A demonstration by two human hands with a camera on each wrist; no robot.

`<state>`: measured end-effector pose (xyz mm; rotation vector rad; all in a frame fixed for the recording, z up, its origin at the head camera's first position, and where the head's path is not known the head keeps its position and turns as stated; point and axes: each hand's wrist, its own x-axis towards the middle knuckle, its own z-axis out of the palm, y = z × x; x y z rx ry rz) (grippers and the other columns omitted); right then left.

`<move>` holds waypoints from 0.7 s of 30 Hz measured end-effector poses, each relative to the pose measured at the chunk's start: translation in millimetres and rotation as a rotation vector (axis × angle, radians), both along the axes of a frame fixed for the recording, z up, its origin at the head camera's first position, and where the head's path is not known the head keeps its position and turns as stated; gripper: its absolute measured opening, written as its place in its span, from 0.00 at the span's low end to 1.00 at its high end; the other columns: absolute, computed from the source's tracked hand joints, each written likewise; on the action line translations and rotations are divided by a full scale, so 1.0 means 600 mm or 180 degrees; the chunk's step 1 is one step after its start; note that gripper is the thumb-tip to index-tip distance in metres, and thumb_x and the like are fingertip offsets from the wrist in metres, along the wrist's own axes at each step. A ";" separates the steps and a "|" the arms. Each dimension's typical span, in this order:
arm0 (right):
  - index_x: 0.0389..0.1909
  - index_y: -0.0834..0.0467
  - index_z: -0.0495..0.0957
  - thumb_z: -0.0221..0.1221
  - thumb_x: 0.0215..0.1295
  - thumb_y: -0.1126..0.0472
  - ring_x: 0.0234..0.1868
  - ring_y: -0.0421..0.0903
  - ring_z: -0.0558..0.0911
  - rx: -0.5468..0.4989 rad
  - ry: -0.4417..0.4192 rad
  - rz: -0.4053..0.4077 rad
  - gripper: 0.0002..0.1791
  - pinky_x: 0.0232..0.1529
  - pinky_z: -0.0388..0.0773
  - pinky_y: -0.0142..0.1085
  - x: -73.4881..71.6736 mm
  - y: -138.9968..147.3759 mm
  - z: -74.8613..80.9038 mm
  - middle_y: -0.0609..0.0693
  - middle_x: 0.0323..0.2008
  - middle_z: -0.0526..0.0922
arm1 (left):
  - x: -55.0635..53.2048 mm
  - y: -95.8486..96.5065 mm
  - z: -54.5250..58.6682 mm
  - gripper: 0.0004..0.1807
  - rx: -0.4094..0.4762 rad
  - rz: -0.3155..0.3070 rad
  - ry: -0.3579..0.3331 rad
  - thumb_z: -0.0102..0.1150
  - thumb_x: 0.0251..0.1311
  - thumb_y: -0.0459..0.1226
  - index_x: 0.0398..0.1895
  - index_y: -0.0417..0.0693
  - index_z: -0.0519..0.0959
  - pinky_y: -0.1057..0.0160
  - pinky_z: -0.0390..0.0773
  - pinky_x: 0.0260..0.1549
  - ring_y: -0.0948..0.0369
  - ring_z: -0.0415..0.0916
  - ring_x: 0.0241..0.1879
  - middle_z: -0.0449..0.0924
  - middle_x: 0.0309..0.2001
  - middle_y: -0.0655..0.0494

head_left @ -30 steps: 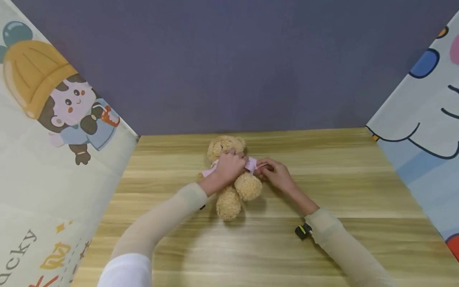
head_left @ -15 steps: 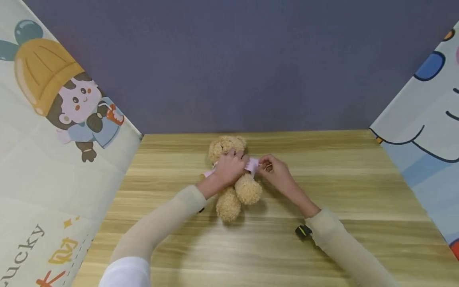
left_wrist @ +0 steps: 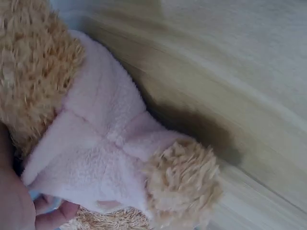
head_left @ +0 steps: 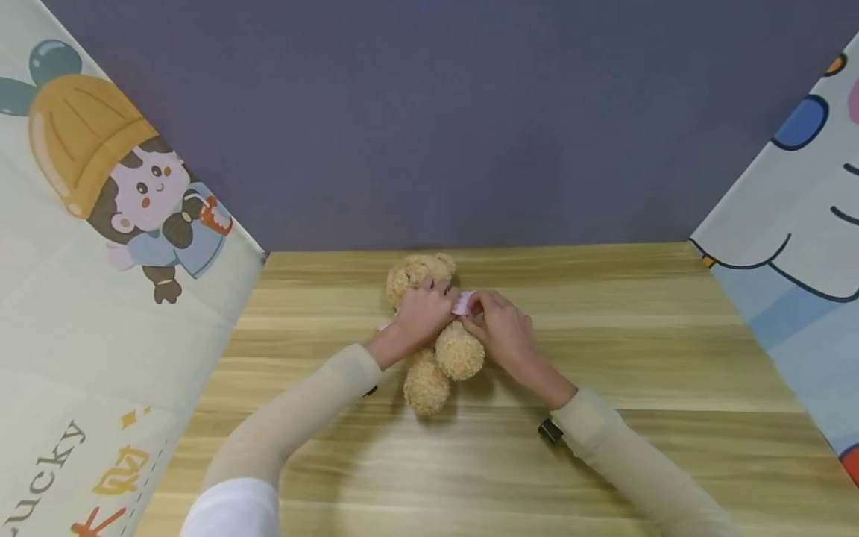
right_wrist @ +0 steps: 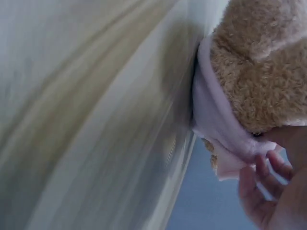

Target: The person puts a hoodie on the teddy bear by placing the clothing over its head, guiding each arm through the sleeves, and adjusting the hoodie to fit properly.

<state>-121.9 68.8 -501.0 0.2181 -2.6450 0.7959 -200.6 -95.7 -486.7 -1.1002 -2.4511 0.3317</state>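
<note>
A tan curly-furred teddy bear (head_left: 460, 350) in a pink fleece top (head_left: 463, 303) lies on its back on the wooden table, head toward the far wall. My left hand (head_left: 424, 309) lies across the bear's chest and holds the top; in the left wrist view, its fingers (left_wrist: 60, 216) curl at the top's edge and a furry paw (left_wrist: 184, 184) sticks out of one sleeve. At the bear's other side, my right hand (head_left: 503, 328) pinches the pink top between thumb and fingers. The right wrist view shows those fingers (right_wrist: 263, 179) just under the cloth.
A plain dark wall (head_left: 470, 127) rises behind the wooden table (head_left: 624, 328). Cartoon-printed panels (head_left: 67, 335) flank the table on both sides. A small black device (head_left: 550, 431) sits at the right wrist.
My right hand has moved left toward the bear, and less of the pink top shows between the hands. The bear's head has shifted slightly left. My left hand stays across the chest.
</note>
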 end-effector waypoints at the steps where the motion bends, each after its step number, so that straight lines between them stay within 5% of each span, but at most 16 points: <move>1: 0.42 0.55 0.80 0.68 0.66 0.56 0.31 0.47 0.82 0.0096 0.0071 0.0006 0.10 0.23 0.79 0.41 0.000 -0.001 0.000 0.50 0.37 0.84 | 0.001 0.000 0.001 0.21 0.0057 0.0030 -0.0003 0.60 0.65 0.60 0.45 0.55 0.84 0.59 0.80 0.16 0.52 0.77 0.45 0.82 0.47 0.54; 5: 0.44 0.58 0.79 0.64 0.70 0.60 0.32 0.49 0.82 0.0322 0.0247 0.0194 0.07 0.23 0.80 0.44 0.003 -0.002 0.000 0.52 0.37 0.84 | 0.008 0.000 0.006 0.18 0.0166 0.0198 -0.0101 0.63 0.64 0.56 0.51 0.60 0.84 0.56 0.82 0.20 0.43 0.66 0.65 0.74 0.62 0.53; 8: 0.45 0.58 0.79 0.63 0.71 0.60 0.31 0.48 0.82 0.0239 0.0233 0.0333 0.07 0.24 0.80 0.43 0.009 -0.005 0.001 0.53 0.38 0.84 | 0.015 0.000 0.009 0.18 0.0092 0.0254 -0.0036 0.64 0.64 0.52 0.54 0.59 0.84 0.49 0.84 0.39 0.40 0.58 0.72 0.71 0.67 0.52; 11: 0.45 0.58 0.79 0.62 0.72 0.60 0.29 0.47 0.81 0.0152 0.0225 0.0379 0.07 0.24 0.80 0.41 0.015 -0.009 0.005 0.52 0.39 0.83 | 0.017 -0.001 0.011 0.22 -0.0040 0.0242 0.0065 0.64 0.64 0.53 0.58 0.59 0.83 0.38 0.73 0.58 0.41 0.57 0.73 0.72 0.67 0.52; 16: 0.45 0.58 0.78 0.60 0.73 0.62 0.32 0.47 0.82 -0.0035 0.0170 0.0553 0.05 0.30 0.82 0.40 0.021 -0.017 0.006 0.52 0.39 0.83 | 0.006 0.004 0.012 0.30 -0.0183 0.0529 -0.0570 0.59 0.65 0.62 0.68 0.68 0.75 0.22 0.65 0.55 0.35 0.51 0.74 0.66 0.71 0.54; 21: 0.43 0.60 0.80 0.59 0.72 0.65 0.39 0.50 0.83 -0.0401 0.0138 0.0806 0.04 0.41 0.82 0.42 0.015 -0.024 0.006 0.53 0.41 0.85 | -0.008 0.014 0.004 0.23 -0.0150 0.0836 -0.1032 0.47 0.75 0.56 0.70 0.68 0.74 0.21 0.68 0.50 0.32 0.51 0.71 0.67 0.69 0.52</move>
